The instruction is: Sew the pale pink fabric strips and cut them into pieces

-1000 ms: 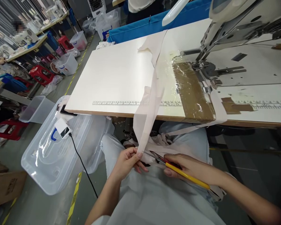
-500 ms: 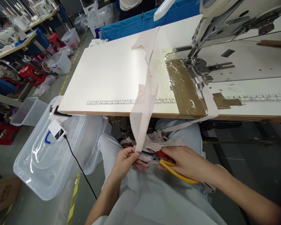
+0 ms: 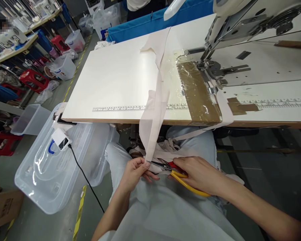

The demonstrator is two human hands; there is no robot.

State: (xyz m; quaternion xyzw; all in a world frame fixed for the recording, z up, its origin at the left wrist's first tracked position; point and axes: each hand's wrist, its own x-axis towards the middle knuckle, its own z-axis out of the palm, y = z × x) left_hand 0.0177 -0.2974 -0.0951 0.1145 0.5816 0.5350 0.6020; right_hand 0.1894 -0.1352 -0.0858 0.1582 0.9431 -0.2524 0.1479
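My left hand [image 3: 136,170] pinches the lower end of a pale pink fabric strip [image 3: 154,117], which drapes down over the table's front edge. In my right hand [image 3: 197,174] is a pair of scissors [image 3: 179,175] with one red and one yellow handle. Their blades are slightly parted, and the tips reach the strip's end beside my left fingertips. Bunched pale fabric [image 3: 165,147] lies on my lap behind the scissors. Another pale strip [image 3: 224,107] runs from the sewing machine [image 3: 215,67] over the table edge towards my lap.
The white table [image 3: 110,80] has a printed ruler and brown tape [image 3: 200,97] near the machine. At the left stand a clear lidded bin [image 3: 47,177] and a white device [image 3: 62,139] with a black cable. A person [image 3: 145,5] is beyond the blue cloth [image 3: 140,25].
The scissor blades have opened a little at the strip's end. My left hand keeps its pinch in nearly the same place. The view has shifted slightly.
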